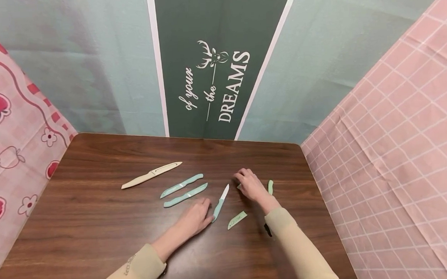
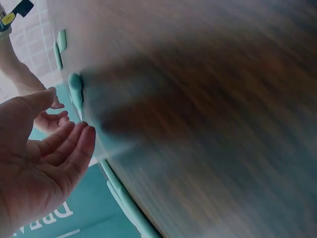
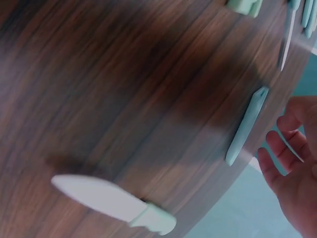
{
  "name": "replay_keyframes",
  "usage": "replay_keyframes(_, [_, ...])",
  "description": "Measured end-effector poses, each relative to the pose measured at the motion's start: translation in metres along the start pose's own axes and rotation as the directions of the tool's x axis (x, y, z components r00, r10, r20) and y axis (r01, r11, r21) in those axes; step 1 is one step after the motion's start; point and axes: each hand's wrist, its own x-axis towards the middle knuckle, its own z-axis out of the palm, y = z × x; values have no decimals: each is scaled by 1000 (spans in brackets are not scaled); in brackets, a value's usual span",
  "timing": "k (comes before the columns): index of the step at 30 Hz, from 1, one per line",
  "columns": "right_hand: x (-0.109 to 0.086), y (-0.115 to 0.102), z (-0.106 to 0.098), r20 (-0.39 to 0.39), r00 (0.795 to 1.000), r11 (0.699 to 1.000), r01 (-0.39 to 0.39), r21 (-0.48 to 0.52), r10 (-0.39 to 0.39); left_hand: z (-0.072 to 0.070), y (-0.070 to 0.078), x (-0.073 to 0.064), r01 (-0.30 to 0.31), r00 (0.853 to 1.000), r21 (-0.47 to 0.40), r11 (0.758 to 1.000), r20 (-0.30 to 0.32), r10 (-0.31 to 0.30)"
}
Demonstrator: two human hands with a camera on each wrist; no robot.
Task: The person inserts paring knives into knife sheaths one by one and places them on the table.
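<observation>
My left hand (image 1: pixel 197 215) is beside the handle of a light-blue knife (image 1: pixel 219 206), whose white blade points away from me. Its fingers are relaxed and hold nothing in the left wrist view. Farther right, my right hand (image 1: pixel 252 185) hovers close over a light-blue blade sheath (image 3: pixel 247 126), loosely bent and empty. A green knife (image 3: pixel 109 199) with a bare white blade lies on the table; in the head view only its green handle (image 1: pixel 270 187) shows past the right hand. Between the forearms lies a green sheath (image 1: pixel 237 220) with lettering.
Two sheathed light-blue knives (image 1: pixel 182 186) lie side by side left of centre. Beyond them, a cream knife (image 1: pixel 152 175) in its sheath lies at an angle. The brown wooden table (image 1: pixel 89 228) is bordered by hanging cloths at the back and both sides.
</observation>
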Motion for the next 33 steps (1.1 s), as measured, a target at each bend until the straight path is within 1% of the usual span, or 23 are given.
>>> replay_keyframes(4, [-5,5,0,40,999,999,-36,-25,37,8,8,5,5,1000,64,998,24,-6])
replay_keyframes(7, [-7,7,1,53,998,998,-33,-59,36,12,15,10,29,999,84,996,44,-32])
replay_keyframes(10, [-8,8,3,78,996,993,-24,-112,33,14,22,16,54,996,122,991,63,-62])
replay_keyframes(14, [-9,11,7,87,996,985,-19,-170,34,16,28,21,81,993,174,981,75,-96])
replay_keyframes(22, [-10,10,12,-5,1000,973,12,-231,-14,22,30,26,104,993,225,969,23,-112])
replay_keyframes(25, [-9,9,13,-22,999,966,24,-256,-31,24,31,27,116,992,239,964,12,-123])
replay_keyframes(29, [-10,10,15,-62,997,961,35,-275,-54,25,32,30,135,990,241,961,6,-141])
replay_keyframes(33, [-14,12,15,-100,992,954,40,-297,-73,26,33,32,152,988,223,963,1,-156])
